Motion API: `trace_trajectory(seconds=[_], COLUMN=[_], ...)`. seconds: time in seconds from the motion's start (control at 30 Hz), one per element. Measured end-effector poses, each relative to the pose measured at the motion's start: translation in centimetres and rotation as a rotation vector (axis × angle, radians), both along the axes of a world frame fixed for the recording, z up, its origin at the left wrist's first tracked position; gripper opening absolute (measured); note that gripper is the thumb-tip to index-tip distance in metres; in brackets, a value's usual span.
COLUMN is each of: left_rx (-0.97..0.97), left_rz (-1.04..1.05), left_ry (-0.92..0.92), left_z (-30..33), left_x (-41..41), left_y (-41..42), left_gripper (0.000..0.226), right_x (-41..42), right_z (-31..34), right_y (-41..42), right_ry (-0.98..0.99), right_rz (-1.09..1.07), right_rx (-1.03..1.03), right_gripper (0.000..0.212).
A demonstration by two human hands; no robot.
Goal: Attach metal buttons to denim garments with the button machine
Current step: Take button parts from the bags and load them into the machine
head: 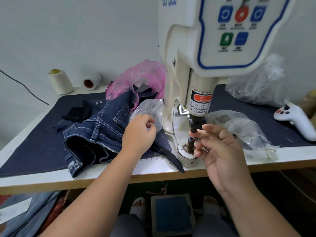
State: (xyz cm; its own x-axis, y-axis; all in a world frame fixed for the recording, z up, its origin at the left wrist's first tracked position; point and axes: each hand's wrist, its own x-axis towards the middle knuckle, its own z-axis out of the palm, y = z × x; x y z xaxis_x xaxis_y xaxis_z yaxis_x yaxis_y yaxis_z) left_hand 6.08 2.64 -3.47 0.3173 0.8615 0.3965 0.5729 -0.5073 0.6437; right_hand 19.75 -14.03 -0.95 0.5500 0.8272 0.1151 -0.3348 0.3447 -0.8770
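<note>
I see the jeans [95,132] lying left of the machine [191,69], soft and floppy; I would grip the stiff waistband. My left hand [139,132] pinches a plastic bag [152,108]. My right hand [220,147], fingers loosely spread, touches the lower die [190,142].

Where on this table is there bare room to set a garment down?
Bare dark denim cloth left of the folded blue jeans, and between the clear plastic bags and white handheld controller. Crowded around the cream button machine, where both hands work.
</note>
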Motion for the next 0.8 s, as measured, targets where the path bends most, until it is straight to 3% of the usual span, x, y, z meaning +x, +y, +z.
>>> trace_trajectory(seconds=[0.23,0.4,0.47,0.57,0.63,0.7,0.8], left_rx=[0.000,0.082,0.079,0.071,-0.085,-0.268,-0.254], left_rz=[-0.078,-0.132,-0.025,0.217,0.395,0.469,0.445], left_ry=[0.024,0.166,0.214,0.447,0.640,0.660,0.562], left_z=[2.7,7.1,8.8,9.3,7.8,5.7,4.1], left_x=[-0.6,-0.6,-0.9,-2.3,-3.7,-4.9,-5.6], left_y=[-0.2,0.2,1.9,5.2,6.6,7.1,7.4], left_gripper=[0.019,0.017,0.012,0.010,0.042,0.067,0.053], right_x=[0.0,0.2,0.2,-0.1,-0.4,-0.5,-0.4], right_z=[0.2,-0.2,-0.5,-0.9,-1.1,-1.3,-1.4], right_y=[-0.8,-1.4,-1.8,-2.4,-2.6,-2.8,-3.1], right_ry=[0.011,-0.078,-0.096,-0.094,-0.095,-0.106,-0.123], right_rz=[0.026,-0.047,-0.069,-0.086,-0.088,-0.087,-0.095], right_rx=[-0.032,-0.084,-0.101,-0.126,-0.146,-0.166,-0.186], right_gripper=[0.038,0.046,0.045,0.038,0.031,0.026,0.025])
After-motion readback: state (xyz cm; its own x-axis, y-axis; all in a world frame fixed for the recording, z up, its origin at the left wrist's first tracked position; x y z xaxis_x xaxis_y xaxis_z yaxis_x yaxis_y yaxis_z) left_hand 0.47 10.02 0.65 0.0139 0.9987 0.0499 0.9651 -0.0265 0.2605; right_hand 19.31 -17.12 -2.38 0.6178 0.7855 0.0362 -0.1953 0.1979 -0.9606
